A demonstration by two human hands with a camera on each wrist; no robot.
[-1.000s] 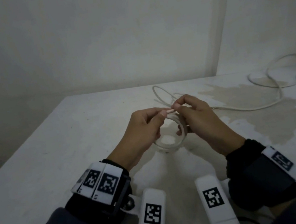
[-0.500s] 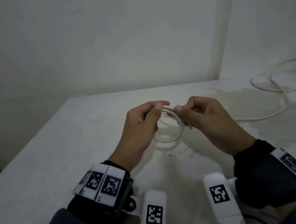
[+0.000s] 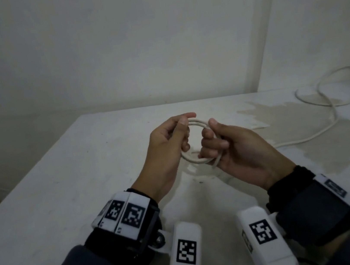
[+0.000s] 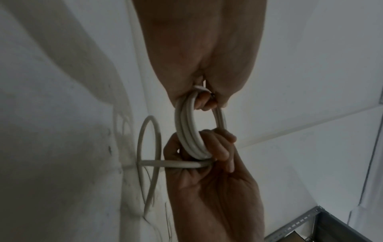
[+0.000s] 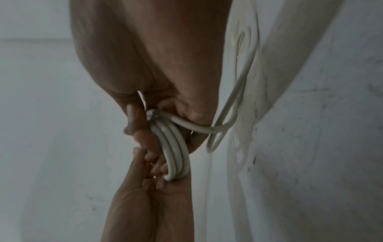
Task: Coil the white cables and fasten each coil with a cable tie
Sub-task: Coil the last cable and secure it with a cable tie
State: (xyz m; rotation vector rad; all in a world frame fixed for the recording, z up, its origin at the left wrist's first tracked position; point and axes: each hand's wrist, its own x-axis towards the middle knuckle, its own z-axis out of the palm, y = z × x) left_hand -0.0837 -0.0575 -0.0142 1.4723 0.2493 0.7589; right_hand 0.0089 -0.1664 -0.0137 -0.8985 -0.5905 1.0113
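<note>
Since half a second ago, both hands have drawn slightly apart and the coil [image 3: 196, 142] between them has opened into a rounder ring; my right hand [image 3: 237, 148] has also turned so that its palm now faces more toward the left one.

I see my left hand [image 3: 167, 147] curled around the left side of the coil, thumb on top and forefinger stretched over the upper strands. From the left wrist camera, the ring of about three white strands [image 4: 189, 131] hangs from those fingers and runs down into the other hand.

My right hand grips the opposite side of the coil, its fingers [image 3: 211, 147] hooked through the ring from the inside and its thumb resting on top. In the right wrist view the strands [image 5: 174, 150] lie side by side across the fingers, and one strand [image 5: 234, 104] leaves the bundle and curves away to the right of that hand.

That loose cable [image 3: 319, 133] trails on the table [image 3: 54, 195] beyond and to the right of my right hand, ending in wide loops [image 3: 331, 90] far from both hands, near the wall corner. The coil is held just above the table, between the two hands. I see no fastening on the coil.
</note>
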